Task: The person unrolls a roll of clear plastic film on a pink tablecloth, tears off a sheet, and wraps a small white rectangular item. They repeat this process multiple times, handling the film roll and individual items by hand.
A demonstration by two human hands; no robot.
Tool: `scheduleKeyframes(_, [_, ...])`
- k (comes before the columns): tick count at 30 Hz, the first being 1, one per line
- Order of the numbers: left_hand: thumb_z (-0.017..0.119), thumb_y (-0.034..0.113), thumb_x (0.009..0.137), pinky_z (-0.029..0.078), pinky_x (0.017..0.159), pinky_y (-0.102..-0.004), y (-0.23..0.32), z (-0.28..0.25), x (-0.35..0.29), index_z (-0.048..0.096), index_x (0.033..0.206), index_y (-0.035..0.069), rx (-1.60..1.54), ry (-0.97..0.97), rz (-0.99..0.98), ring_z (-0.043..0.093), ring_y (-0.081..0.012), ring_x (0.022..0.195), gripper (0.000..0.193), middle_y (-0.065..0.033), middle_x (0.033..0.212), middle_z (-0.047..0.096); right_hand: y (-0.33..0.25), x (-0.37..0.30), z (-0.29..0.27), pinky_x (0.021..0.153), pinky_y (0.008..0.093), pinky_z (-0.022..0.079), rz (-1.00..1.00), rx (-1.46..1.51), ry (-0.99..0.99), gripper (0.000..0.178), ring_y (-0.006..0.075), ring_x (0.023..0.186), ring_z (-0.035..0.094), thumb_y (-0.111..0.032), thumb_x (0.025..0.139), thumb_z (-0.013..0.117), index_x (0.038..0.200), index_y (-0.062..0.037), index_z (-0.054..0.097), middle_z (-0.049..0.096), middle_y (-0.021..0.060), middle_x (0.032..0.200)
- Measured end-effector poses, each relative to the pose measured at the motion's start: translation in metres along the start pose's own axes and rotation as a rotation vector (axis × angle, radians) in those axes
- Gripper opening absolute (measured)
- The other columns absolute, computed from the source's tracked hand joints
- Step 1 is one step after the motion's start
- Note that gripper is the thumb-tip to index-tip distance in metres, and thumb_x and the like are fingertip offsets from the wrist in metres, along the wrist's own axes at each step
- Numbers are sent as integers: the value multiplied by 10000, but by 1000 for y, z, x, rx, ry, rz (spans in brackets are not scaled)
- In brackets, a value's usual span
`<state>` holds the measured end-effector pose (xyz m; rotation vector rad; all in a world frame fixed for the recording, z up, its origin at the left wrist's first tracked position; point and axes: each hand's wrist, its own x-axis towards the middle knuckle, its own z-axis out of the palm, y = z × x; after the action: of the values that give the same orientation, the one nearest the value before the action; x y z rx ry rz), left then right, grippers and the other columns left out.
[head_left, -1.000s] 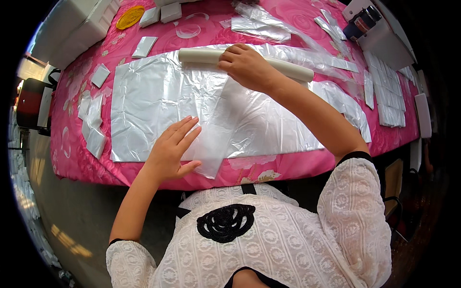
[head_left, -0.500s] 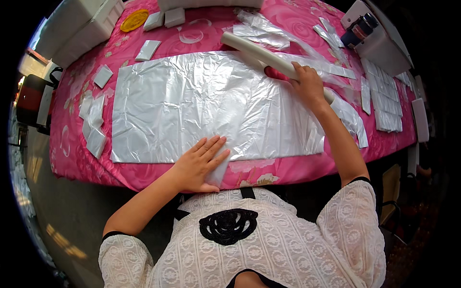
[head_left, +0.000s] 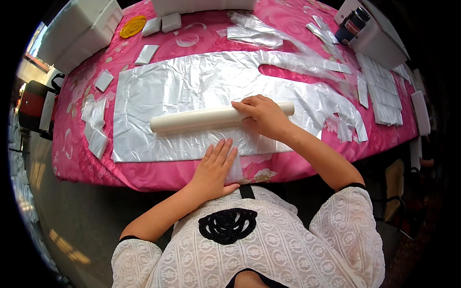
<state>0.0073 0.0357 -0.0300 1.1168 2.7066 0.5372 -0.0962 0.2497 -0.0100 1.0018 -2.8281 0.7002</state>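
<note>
At centre, the white roll (head_left: 209, 118) is gripped by the right hand (head_left: 264, 116); below, translucent film (head_left: 236, 171) is covered (presumably for steadiness) by the flat, open left hand (head_left: 213, 170).

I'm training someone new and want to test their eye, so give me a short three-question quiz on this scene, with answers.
1. What lies under the white roll?
2. True or false: both hands grip the roll.
3. Where on the pink-covered table is the dark bottle? A, left side; B, middle; C, right side.

Key:
1. Silvery plastic sheeting.
2. False: only the right hand does; the left hand is palm-down, apart from it.
3. C.
</note>
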Motion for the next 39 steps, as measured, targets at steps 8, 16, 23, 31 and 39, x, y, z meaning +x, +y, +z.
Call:
scheduleKeyframes(8, [686,234,678,298,1036,-443,-24,-22,-13,400,1284,12,-92,-59,213,329,-318,1279,706,-161,1381,344,52,85,9,903,366,402,98,-139,204,459,267,1022,525,-53,726,629,1174,-123,566,591,76,1083])
scheduleKeyframes(16, [620,75,693,406,965,-375,-41,-10,-11,548,1106,7,-97,111,397,486,-282,1145,424,-139,1206,525,34,64,18,1024,389,330,-27,-179,248,560,301,1255,345,57,694,551,1226,-108,504,419,116,1322])
scheduleKeyframes(23, [575,-45,737,473,865,-351,-28,-22,-9,593,1050,25,-570,343,140,573,-291,1026,321,-137,1112,594,-29,-24,13,1027,401,327,-159,374,-182,620,328,1228,381,56,600,486,1213,-42,503,485,156,1253])
scheduleKeyframes(31, [606,10,673,431,920,-375,-35,-37,5,574,1093,35,-173,351,223,535,-274,1093,421,-125,1172,562,-39,-30,39,895,366,433,-87,175,78,398,278,1044,521,-18,669,618,1063,-75,599,570,90,1127])
scheduleKeyframes(39, [589,35,665,453,806,-367,-49,-23,22,585,1076,27,-138,400,15,583,-276,908,412,-116,970,627,-35,-22,34,731,342,483,0,219,181,203,235,810,583,-64,712,603,907,-78,661,642,65,889])
